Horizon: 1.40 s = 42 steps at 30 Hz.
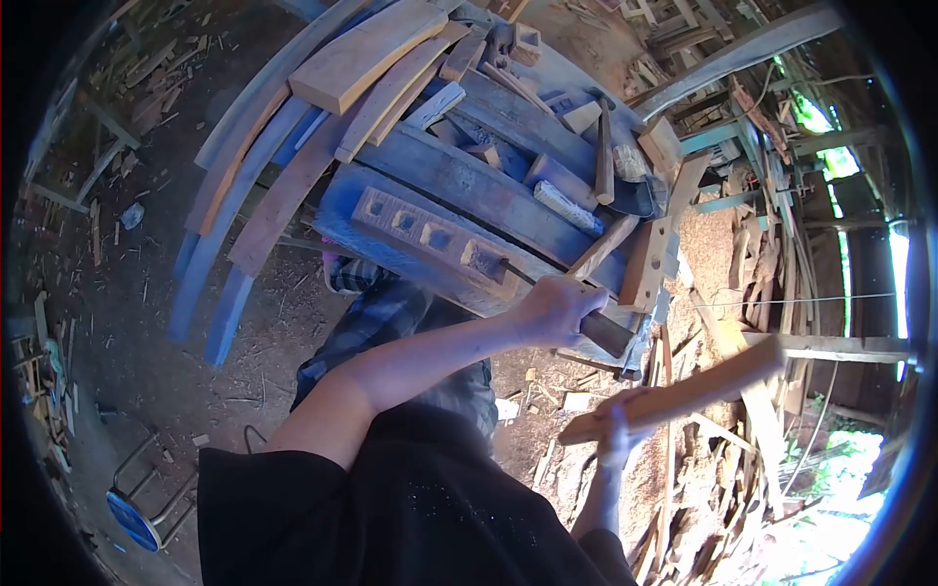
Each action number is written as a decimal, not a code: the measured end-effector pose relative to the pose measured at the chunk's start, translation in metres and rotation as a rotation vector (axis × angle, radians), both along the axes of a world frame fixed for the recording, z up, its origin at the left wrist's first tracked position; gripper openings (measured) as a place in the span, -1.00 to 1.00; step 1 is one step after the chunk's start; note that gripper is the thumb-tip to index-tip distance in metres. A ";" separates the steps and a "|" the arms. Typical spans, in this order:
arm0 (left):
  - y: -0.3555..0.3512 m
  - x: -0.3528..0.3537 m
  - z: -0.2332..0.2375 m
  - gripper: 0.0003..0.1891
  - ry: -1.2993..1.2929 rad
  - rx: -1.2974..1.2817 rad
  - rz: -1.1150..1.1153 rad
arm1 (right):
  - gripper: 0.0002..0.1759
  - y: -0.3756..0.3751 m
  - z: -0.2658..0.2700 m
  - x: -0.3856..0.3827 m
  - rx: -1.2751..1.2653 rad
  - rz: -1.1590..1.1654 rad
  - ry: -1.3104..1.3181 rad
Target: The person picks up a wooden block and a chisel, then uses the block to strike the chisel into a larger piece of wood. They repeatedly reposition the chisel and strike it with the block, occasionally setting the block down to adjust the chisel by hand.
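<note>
My left hand (559, 311) is closed around a chisel (608, 334), whose dark wooden handle sticks out past the fist. The chisel's thin metal blade points into the last square hole of a wooden beam (405, 227). That beam has several square holes and lies along the near edge of the workbench (469, 186). My right hand (622, 430) grips a long wooden piece (703, 386), slightly blurred at its far end, held off to the right of the bench and apart from the chisel.
Curved boards (283, 200) and a thick block (366, 54) overhang the bench's left side. Another holed block (647, 264) stands at its right end. Loose tools and offcuts lie on top. A stool (132, 518) is at lower left; scrap wood (757, 254) piles up on the right.
</note>
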<state>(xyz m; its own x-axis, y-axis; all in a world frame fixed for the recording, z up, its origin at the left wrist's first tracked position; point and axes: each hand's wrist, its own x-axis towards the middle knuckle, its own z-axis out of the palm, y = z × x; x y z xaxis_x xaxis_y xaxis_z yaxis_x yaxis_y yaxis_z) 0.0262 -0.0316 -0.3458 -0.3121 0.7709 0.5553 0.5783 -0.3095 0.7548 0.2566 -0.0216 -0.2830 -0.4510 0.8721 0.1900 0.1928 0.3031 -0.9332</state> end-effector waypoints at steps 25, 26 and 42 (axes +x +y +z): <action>0.008 0.003 -0.006 -0.66 0.271 -0.164 -0.220 | -0.39 -0.010 -0.010 -0.009 -0.285 -0.103 -0.188; 0.007 0.003 -0.004 -0.66 0.271 -0.155 -0.233 | -0.39 -0.010 -0.008 -0.007 -0.280 -0.109 -0.185; -0.014 -0.103 0.060 -0.70 -0.761 0.206 -0.127 | -0.35 -0.015 0.012 -0.017 -0.373 -0.092 -0.113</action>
<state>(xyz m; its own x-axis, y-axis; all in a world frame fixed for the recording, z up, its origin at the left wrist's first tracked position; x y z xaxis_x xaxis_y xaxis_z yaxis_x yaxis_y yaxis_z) -0.0766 -0.0458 -0.2854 -0.5793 0.7310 0.3605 -0.1220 -0.5151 0.8484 0.2396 -0.0361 -0.2709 -0.3676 0.9097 -0.1933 0.3109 -0.0756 -0.9474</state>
